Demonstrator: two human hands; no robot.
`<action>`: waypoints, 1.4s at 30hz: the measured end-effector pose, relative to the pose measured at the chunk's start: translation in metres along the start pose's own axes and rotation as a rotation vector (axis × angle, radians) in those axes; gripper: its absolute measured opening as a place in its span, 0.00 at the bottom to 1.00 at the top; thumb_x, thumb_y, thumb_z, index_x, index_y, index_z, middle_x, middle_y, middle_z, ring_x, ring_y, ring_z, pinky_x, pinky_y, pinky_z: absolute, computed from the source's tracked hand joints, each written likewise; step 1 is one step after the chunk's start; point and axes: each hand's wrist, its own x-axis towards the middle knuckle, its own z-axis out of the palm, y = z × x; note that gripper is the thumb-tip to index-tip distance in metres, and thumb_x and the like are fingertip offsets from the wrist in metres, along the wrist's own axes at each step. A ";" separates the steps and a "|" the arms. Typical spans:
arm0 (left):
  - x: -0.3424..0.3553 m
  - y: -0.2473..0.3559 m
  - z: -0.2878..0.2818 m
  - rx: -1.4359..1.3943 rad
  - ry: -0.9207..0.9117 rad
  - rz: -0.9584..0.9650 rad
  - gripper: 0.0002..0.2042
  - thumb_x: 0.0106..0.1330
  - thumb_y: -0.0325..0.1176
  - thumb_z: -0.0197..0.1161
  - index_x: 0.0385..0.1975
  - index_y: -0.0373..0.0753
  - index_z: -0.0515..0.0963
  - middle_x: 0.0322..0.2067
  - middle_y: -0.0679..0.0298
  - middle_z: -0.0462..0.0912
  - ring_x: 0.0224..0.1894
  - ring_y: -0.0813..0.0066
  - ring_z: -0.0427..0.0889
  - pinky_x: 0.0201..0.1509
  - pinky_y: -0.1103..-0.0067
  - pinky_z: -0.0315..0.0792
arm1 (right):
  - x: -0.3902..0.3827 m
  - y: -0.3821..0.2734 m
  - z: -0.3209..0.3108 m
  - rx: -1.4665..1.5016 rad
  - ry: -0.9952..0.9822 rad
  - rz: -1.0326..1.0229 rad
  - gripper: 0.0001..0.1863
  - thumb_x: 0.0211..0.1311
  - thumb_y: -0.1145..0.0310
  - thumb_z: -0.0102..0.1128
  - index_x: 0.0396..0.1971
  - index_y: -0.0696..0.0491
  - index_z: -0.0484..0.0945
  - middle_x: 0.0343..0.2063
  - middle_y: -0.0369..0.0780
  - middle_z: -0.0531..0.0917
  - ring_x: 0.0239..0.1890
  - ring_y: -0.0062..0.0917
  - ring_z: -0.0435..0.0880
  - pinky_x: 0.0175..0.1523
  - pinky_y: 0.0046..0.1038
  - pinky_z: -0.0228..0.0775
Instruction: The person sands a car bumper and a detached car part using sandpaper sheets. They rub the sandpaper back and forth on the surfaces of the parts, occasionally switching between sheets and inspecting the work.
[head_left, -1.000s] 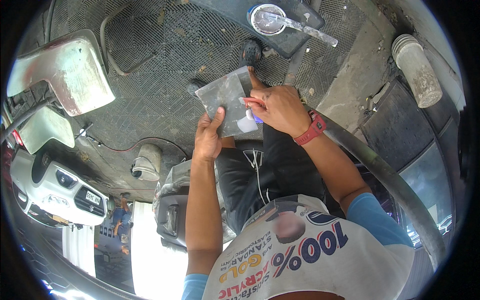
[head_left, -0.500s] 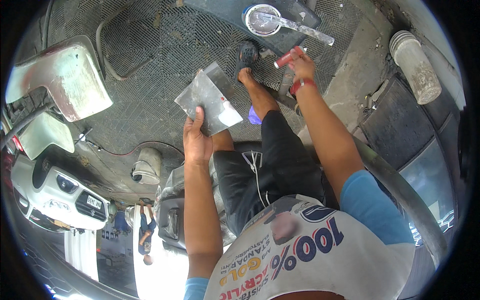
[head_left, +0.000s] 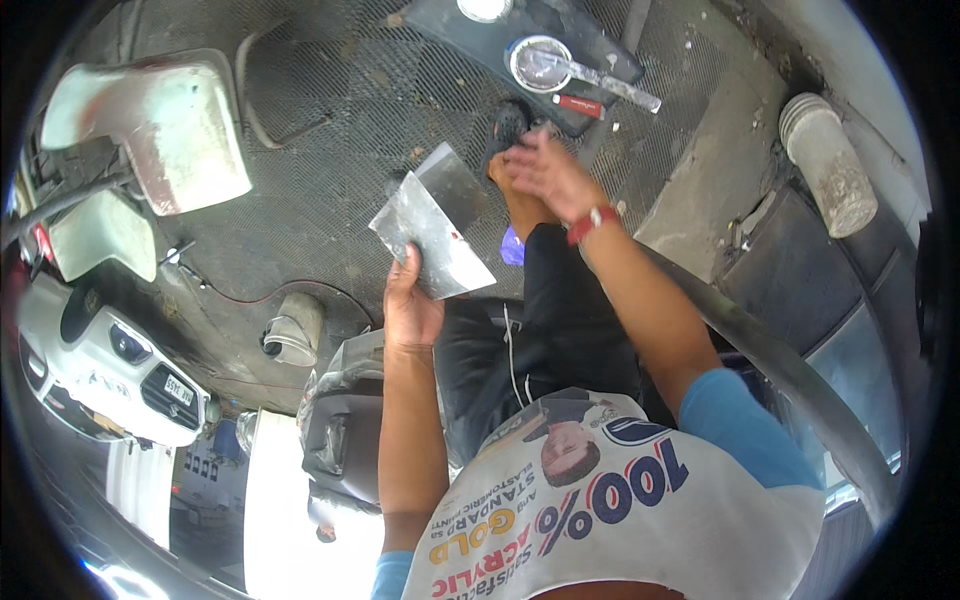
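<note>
My left hand [head_left: 412, 312] grips a thin flat grey sheet [head_left: 415, 220] by its near edge, thumb on top. On the sheet is a white patch of paste [head_left: 462, 262] with a small red spot, partly washed out by glare. A second, darker thin sheet [head_left: 462, 180] sticks out behind the first. My right hand [head_left: 550, 178] is in the air above my foot, fingers apart and slightly blurred, holding nothing. Beyond it, a red tube [head_left: 580, 106] lies on a dark panel [head_left: 440, 28], beside an open can [head_left: 538, 65] with a paste-smeared flat stick [head_left: 620, 90] across it.
A white, worn plastic chair [head_left: 185, 130] lies at the left. A bucket [head_left: 297, 330] stands near my left arm, and a dirty white pail [head_left: 830, 165] lies far right. A curved pipe [head_left: 770, 355] passes by my right arm. A white car [head_left: 115, 365] is at the left.
My right hand has let go of the red tube, which now lies on the panel by the can. That hand has moved left and nearer, toward the sheets. My left hand still holds them.
</note>
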 end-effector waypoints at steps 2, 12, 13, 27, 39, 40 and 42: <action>-0.023 0.006 0.011 -0.027 -0.052 0.001 0.24 0.77 0.42 0.63 0.66 0.35 0.71 0.58 0.58 0.82 0.60 0.65 0.83 0.67 0.66 0.76 | -0.064 0.000 0.070 0.045 -0.237 0.032 0.36 0.77 0.41 0.54 0.73 0.49 0.63 0.59 0.43 0.79 0.60 0.33 0.80 0.64 0.40 0.75; -0.157 0.088 0.031 0.017 -0.007 0.433 0.22 0.78 0.39 0.61 0.68 0.41 0.69 0.59 0.63 0.81 0.61 0.70 0.81 0.66 0.68 0.76 | -0.240 -0.133 0.260 -0.999 -0.330 -0.886 0.26 0.73 0.77 0.53 0.70 0.49 0.67 0.59 0.51 0.82 0.58 0.42 0.85 0.60 0.35 0.77; -0.171 0.096 0.029 0.043 0.011 0.500 0.22 0.78 0.39 0.61 0.68 0.41 0.69 0.59 0.64 0.80 0.61 0.71 0.80 0.66 0.69 0.76 | -0.262 -0.136 0.277 -1.110 -0.485 -0.963 0.30 0.69 0.79 0.54 0.71 0.50 0.69 0.63 0.46 0.78 0.66 0.38 0.78 0.71 0.35 0.68; -0.299 0.168 -0.105 -0.347 0.250 1.132 0.21 0.79 0.33 0.59 0.67 0.38 0.65 0.54 0.61 0.79 0.55 0.69 0.82 0.61 0.70 0.78 | -0.406 0.010 0.417 -2.143 -1.084 -1.579 0.33 0.63 0.76 0.56 0.67 0.33 0.76 0.72 0.43 0.70 0.76 0.48 0.64 0.78 0.65 0.47; -0.375 0.175 -0.279 -0.346 0.350 1.251 0.21 0.79 0.36 0.60 0.65 0.33 0.69 0.55 0.59 0.81 0.55 0.73 0.79 0.62 0.75 0.72 | -0.427 0.176 0.560 -2.374 -1.130 -1.813 0.38 0.59 0.77 0.57 0.72 0.39 0.70 0.73 0.44 0.67 0.78 0.50 0.59 0.76 0.63 0.51; -0.385 0.181 -0.289 -0.311 0.389 1.281 0.21 0.79 0.37 0.60 0.64 0.32 0.69 0.54 0.59 0.81 0.55 0.73 0.79 0.62 0.75 0.72 | -0.430 0.192 0.568 -2.349 -1.205 -1.899 0.37 0.61 0.76 0.57 0.72 0.38 0.70 0.73 0.43 0.67 0.78 0.50 0.58 0.76 0.66 0.47; -0.396 0.187 -0.313 -0.353 0.438 1.311 0.21 0.79 0.36 0.60 0.64 0.32 0.69 0.54 0.59 0.81 0.54 0.74 0.79 0.62 0.75 0.72 | -0.415 0.218 0.579 -2.374 -1.283 -1.824 0.35 0.61 0.75 0.58 0.70 0.38 0.72 0.72 0.42 0.69 0.78 0.48 0.59 0.76 0.70 0.43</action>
